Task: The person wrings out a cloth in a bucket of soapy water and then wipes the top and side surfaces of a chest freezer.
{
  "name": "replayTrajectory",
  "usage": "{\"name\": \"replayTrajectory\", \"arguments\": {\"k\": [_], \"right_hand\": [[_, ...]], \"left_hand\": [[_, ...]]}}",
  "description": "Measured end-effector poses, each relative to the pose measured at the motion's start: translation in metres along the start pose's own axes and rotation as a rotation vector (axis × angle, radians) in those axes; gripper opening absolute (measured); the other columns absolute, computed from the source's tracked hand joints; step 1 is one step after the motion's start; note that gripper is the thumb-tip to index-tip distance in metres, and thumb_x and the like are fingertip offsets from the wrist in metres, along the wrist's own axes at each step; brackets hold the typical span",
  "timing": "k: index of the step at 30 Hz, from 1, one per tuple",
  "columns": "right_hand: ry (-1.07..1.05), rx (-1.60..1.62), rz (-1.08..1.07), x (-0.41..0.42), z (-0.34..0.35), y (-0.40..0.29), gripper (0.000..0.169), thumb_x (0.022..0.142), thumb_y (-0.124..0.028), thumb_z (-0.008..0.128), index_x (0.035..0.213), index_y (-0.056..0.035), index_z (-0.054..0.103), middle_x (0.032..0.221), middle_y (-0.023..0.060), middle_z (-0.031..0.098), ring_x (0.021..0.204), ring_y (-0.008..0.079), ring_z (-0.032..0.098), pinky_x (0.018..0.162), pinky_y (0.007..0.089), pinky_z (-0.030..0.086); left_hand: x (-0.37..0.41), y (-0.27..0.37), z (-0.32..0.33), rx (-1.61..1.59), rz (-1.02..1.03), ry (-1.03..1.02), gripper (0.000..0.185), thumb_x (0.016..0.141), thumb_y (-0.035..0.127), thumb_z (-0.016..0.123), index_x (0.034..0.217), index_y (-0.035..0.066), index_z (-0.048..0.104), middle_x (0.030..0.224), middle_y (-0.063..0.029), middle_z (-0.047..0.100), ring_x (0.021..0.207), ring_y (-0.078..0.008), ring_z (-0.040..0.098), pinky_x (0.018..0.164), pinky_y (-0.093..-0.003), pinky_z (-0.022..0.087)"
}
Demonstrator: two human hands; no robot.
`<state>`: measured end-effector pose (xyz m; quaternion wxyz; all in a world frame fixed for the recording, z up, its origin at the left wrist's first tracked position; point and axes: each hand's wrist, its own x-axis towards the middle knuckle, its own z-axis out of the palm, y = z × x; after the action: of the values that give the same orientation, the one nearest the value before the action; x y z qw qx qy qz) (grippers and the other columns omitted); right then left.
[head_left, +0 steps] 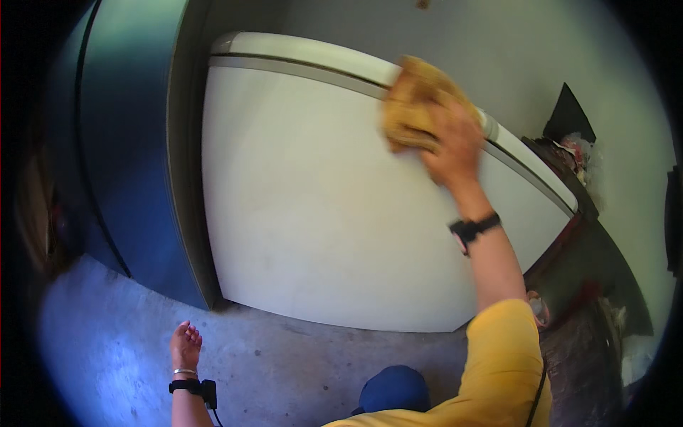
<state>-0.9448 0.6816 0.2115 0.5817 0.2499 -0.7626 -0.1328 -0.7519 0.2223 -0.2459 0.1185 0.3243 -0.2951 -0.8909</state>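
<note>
My right hand (456,139) presses a yellow-brown cloth (411,115) against a large white appliance (341,197). The cloth is bunched under my fingers and lies across the grey trim strip (299,72) near the appliance's far edge. Hand and cloth are somewhat blurred. Low on the left, my left hand (187,344) hangs over the concrete floor with nothing in it, its fingers loosely bent and apart from the appliance.
A tall blue cabinet (128,149) stands close along the appliance's left side. To the right is a dark surface (608,267), with a crumpled plastic bag (579,152) behind it. A grey wall (523,58) rises beyond the appliance. Concrete floor (277,368) shows in front.
</note>
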Motion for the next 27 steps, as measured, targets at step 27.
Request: {"name": "replayTrajectory", "arguments": {"k": [27], "right_hand": [[0.265, 0.198, -0.232, 0.04, 0.051, -0.092, 0.07, 0.063, -0.038, 0.076, 0.127, -0.0245, 0.051, 0.138, 0.0089, 0.038, 0.133, 0.0308, 0.029, 0.105, 0.0546, 0.023]], "left_hand": [[0.028, 0.006, -0.025, 0.05, -0.099, -0.081, 0.007, 0.087, 0.02, 0.057, 0.085, 0.014, 0.056, 0.067, 0.0043, 0.052, 0.06, -0.0101, 0.048, 0.056, -0.0241, 0.04]]}}
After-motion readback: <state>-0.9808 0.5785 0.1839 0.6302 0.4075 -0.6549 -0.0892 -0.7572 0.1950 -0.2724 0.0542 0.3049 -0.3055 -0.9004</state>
